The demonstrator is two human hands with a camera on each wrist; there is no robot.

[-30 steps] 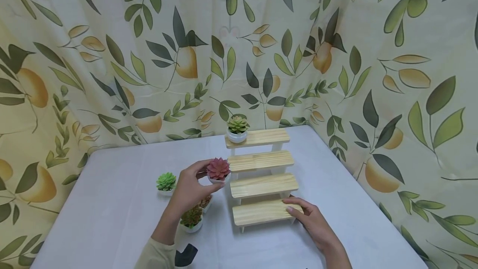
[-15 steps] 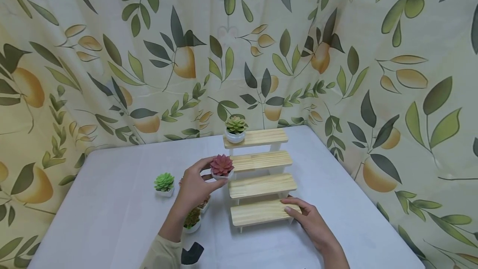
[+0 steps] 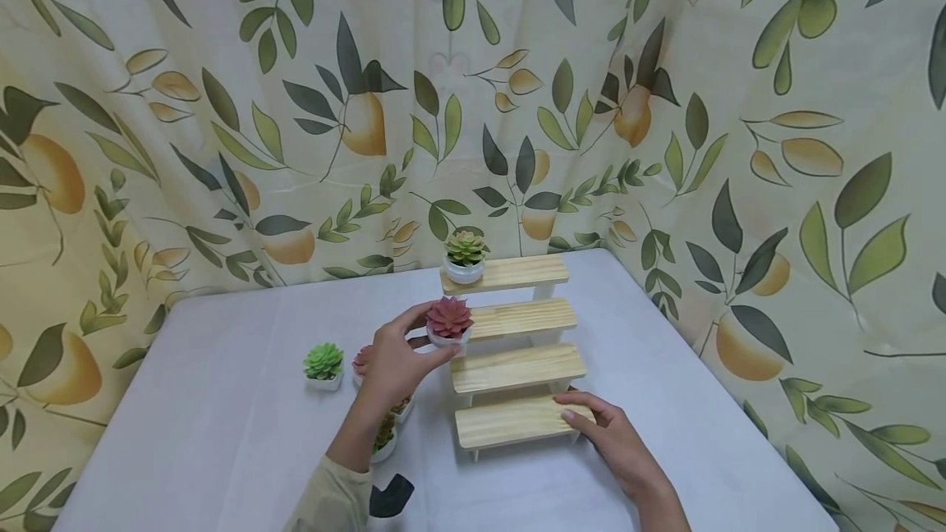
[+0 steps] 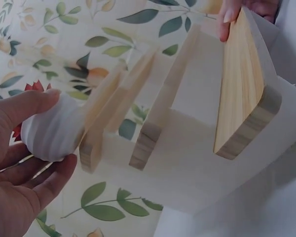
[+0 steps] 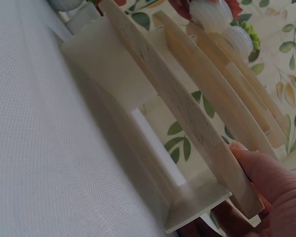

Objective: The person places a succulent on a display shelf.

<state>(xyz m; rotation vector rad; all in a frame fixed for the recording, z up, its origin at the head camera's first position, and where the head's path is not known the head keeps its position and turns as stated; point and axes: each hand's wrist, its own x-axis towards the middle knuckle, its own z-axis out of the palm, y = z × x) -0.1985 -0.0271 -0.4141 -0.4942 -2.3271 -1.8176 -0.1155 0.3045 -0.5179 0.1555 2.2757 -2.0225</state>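
One red plant [image 3: 449, 317] in the left hand [image 3: 399, 361], by the left end of the stand [image 3: 517, 366], level in the head view with the second board from the top [image 3: 525, 318]. Left thumb and fingers clamped round the white pot [image 4: 54, 128]. Contact between pot and board: cannot tell. Points leaves up, pot down, with the axis from base to leaf tips close to upright. Long axes of all four boards running left to right across the person's front, right ends a little farther off; steps climbing away toward the curtain [image 3: 473, 105].

Right hand [image 3: 613, 442] clamped on the right end of the lowest board [image 3: 502, 425], some fingers underneath.

Pointed red leaves, layered in a rosette; rounded pot with curving ribs. Pale wood with visible grain, flat tops, rounded corners; white supports [image 5: 113, 69] below. On the left end of the top board [image 3: 521, 272], a yellow-green plant [image 3: 466, 250] in another white pot. Left of the stand, on finely woven white cloth [image 3: 222, 433], a bright green plant [image 3: 323, 361] in a squarish white pot, plus more small plants [image 3: 383, 437], partly hidden behind the left arm. Beside the beige sleeve [image 3: 332, 495], a black thing [image 3: 392, 496], too unclear to name. Printed leaves and orange fruit all over the curtain.
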